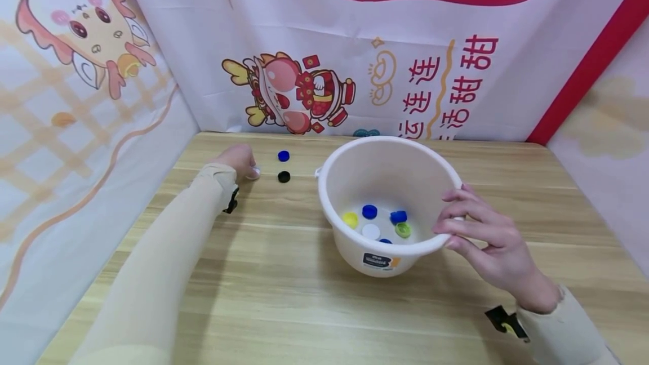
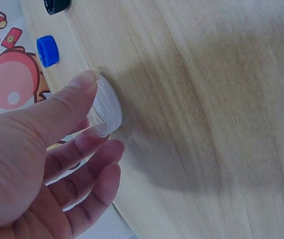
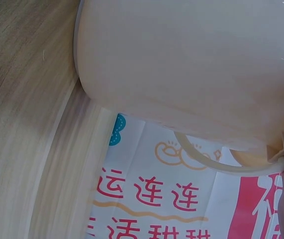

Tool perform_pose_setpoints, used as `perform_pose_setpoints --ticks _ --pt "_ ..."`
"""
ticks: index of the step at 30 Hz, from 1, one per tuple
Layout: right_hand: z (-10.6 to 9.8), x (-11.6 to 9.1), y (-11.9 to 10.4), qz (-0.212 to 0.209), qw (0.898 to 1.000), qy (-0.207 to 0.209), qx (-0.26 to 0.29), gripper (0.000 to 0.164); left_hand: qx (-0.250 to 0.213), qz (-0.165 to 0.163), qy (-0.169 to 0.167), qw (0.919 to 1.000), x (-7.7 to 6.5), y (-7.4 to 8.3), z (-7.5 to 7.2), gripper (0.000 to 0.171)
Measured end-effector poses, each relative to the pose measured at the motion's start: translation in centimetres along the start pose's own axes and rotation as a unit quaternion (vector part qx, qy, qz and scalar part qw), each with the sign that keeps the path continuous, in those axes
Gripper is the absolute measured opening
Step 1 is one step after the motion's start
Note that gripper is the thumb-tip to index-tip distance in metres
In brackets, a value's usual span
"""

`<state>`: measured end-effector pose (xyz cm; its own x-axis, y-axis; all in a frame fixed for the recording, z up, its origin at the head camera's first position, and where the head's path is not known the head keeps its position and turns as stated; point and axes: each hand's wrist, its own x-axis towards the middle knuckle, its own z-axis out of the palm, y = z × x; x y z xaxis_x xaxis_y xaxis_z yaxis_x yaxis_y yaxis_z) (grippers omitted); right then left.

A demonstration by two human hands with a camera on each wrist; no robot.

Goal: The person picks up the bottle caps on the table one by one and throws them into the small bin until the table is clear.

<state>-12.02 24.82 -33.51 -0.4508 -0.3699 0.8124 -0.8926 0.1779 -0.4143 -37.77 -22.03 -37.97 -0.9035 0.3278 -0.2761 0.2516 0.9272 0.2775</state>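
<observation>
Between thumb and index finger, my left hand (image 1: 240,161) pinches a clear-white bottle cap (image 2: 107,107) at the far left of the table. Just right of it in the head view lie a blue cap (image 1: 283,155) and a black cap (image 1: 284,176). My right hand (image 1: 484,235) grips the right rim of a white bucket (image 1: 337,207). Inside the bucket are several caps, among them a yellow cap (image 1: 350,219), a white cap (image 1: 371,232), a blue cap (image 1: 369,211) and a green cap (image 1: 403,230). The right wrist view shows the bucket's outer wall and its handle (image 3: 206,162).
The wooden table (image 1: 253,297) meets a printed cloth (image 1: 213,32) at the back, with cartoon figures and red lettering. Another patterned cloth (image 1: 30,156) borders the left side. Black wrist bands (image 1: 231,201) sit at both sleeves.
</observation>
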Motion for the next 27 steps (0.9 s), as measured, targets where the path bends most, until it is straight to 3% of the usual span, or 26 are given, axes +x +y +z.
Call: perform_pose_setpoints --ticks 11,19,23,27 --pt "-0.3 0.1 -0.1 -0.008 0.999 -0.011 -0.031 0.029 -0.019 0.031 0.016 0.9992 -0.1 -0.9 0.9 0.022" --pt "-0.5 0.2 -0.3 -0.023 0.997 -0.021 -0.064 0.031 -0.036 0.003 0.016 0.9992 -0.7 -0.8 1.5 0.017" --pt "-0.2 0.5 -0.7 -0.068 0.991 -0.002 -0.117 0.031 -0.042 0.004 0.034 0.9985 -0.7 -1.2 1.7 0.037" --pt "0.5 1.4 -1.4 -0.132 0.979 0.022 -0.151 0.026 -0.049 0.010 0.038 0.9980 -0.8 -1.9 1.7 0.045"
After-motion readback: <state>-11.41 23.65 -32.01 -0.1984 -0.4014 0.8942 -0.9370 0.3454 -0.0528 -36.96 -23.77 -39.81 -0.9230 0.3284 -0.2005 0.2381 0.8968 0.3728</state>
